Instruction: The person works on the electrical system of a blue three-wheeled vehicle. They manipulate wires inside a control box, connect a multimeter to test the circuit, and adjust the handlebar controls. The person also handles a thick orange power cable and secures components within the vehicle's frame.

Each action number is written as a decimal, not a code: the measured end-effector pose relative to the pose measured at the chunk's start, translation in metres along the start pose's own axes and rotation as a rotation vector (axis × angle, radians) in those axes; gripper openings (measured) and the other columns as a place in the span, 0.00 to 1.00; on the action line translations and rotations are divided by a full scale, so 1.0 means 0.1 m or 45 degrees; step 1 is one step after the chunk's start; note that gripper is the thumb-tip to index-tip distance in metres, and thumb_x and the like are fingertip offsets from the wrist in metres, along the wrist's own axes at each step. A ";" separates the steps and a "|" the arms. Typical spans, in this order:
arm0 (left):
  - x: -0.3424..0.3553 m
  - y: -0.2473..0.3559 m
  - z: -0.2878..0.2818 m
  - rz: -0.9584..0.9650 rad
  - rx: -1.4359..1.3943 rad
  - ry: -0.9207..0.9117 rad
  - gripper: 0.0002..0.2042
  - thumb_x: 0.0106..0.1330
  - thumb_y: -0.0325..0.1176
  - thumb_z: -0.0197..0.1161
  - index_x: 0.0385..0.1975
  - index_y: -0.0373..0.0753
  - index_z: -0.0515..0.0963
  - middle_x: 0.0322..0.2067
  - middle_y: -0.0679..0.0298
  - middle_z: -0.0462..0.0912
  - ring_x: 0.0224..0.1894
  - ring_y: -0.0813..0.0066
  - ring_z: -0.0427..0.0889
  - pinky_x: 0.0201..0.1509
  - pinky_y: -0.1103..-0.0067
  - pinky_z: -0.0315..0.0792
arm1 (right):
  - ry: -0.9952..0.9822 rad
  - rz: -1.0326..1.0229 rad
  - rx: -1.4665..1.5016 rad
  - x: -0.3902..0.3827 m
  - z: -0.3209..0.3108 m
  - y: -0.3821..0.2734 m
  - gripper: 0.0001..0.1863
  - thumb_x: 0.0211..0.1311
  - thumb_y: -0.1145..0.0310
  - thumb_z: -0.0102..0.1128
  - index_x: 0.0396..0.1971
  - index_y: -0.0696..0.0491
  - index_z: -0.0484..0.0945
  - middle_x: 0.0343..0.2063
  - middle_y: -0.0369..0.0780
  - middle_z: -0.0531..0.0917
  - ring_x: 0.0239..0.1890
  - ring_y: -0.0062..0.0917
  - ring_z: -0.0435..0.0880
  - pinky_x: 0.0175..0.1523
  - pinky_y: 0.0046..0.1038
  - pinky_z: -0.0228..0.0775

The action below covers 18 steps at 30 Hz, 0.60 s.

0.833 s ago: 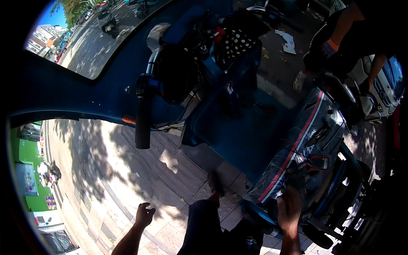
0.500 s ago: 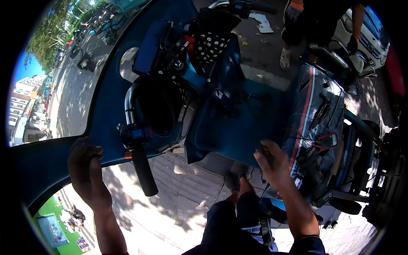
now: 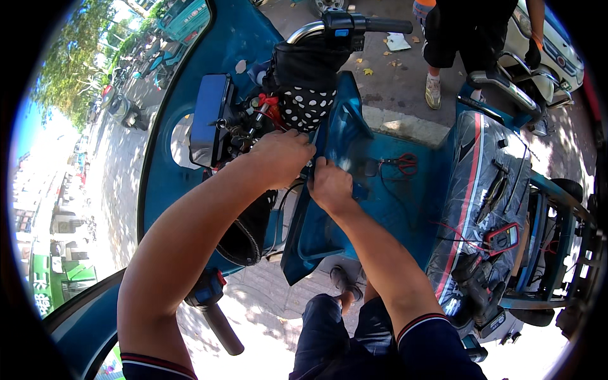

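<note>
Hard sunlight bleaches the paving (image 3: 269, 323) beyond the near edge of the blue footboard (image 3: 405, 196), broken by dappled shadows. The footboard lies in shade, the plastic-wrapped seat (image 3: 467, 180) beside its right edge carrying a soft sheen. Fisheye curvature bends the outer view inside a black rim. Between left hand (image 3: 285, 156) and right hand (image 3: 333, 185), detail seems too dark to read.

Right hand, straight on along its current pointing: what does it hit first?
Probably the left hand: its fingers lie just up and left of the right hand. Beyond them, roughly in line, is the polka-dot cloth. Depth is unclear from one view, so the hands might miss each other.
</note>
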<state>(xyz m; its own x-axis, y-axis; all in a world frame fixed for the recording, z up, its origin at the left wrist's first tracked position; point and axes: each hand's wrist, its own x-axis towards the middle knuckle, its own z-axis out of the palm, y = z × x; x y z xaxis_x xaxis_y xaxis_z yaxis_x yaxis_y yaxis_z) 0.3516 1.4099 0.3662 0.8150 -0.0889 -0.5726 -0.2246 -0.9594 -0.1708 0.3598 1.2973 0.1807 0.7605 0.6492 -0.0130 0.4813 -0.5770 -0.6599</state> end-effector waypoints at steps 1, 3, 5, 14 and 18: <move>0.10 -0.07 0.14 0.038 0.073 -0.001 0.30 0.59 0.35 0.76 0.62 0.37 0.75 0.61 0.57 0.78 0.66 0.59 0.75 0.67 0.66 0.75 | 0.003 -0.023 0.034 -0.01 0.00 0.02 0.14 0.62 0.62 0.69 0.38 0.57 0.77 0.40 0.50 0.84 0.38 0.46 0.88 0.40 0.47 0.83; 0.24 -0.17 0.34 0.087 0.068 0.061 0.30 0.57 0.34 0.77 0.62 0.37 0.75 0.61 0.58 0.78 0.67 0.59 0.75 0.66 0.66 0.76 | 0.041 -0.069 0.099 -0.05 -0.05 0.07 0.12 0.62 0.64 0.68 0.37 0.56 0.77 0.36 0.49 0.84 0.35 0.47 0.88 0.39 0.48 0.82; 0.32 -0.26 0.51 0.122 0.044 0.086 0.31 0.56 0.34 0.78 0.61 0.38 0.75 0.61 0.58 0.78 0.67 0.59 0.74 0.66 0.65 0.77 | 0.105 -0.129 0.161 -0.12 -0.13 0.11 0.11 0.62 0.65 0.68 0.36 0.55 0.77 0.33 0.48 0.85 0.32 0.47 0.88 0.37 0.49 0.81; 0.46 -0.35 0.80 0.239 0.165 0.253 0.10 0.65 0.38 0.64 0.40 0.41 0.85 0.43 0.62 0.87 0.56 0.62 0.82 0.55 0.69 0.80 | -0.138 0.237 1.027 -0.03 -0.56 -0.03 0.11 0.66 0.67 0.71 0.28 0.57 0.82 0.25 0.43 0.87 0.23 0.28 0.83 0.28 0.31 0.72; 0.51 -0.34 0.66 0.271 0.153 0.437 0.08 0.63 0.37 0.64 0.36 0.42 0.84 0.40 0.65 0.85 0.54 0.66 0.81 0.52 0.73 0.79 | -0.540 0.656 1.695 0.10 -0.70 0.15 0.10 0.67 0.67 0.73 0.29 0.57 0.84 0.27 0.40 0.88 0.22 0.16 0.79 0.26 0.19 0.67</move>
<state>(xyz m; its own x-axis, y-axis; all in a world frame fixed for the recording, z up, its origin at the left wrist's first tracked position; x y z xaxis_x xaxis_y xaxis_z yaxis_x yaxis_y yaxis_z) 0.3653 1.4558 0.2900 0.8698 -0.3850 -0.3085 -0.4512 -0.8737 -0.1817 0.4059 1.2603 0.2232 0.4262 0.7468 -0.5105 -0.7140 -0.0687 -0.6967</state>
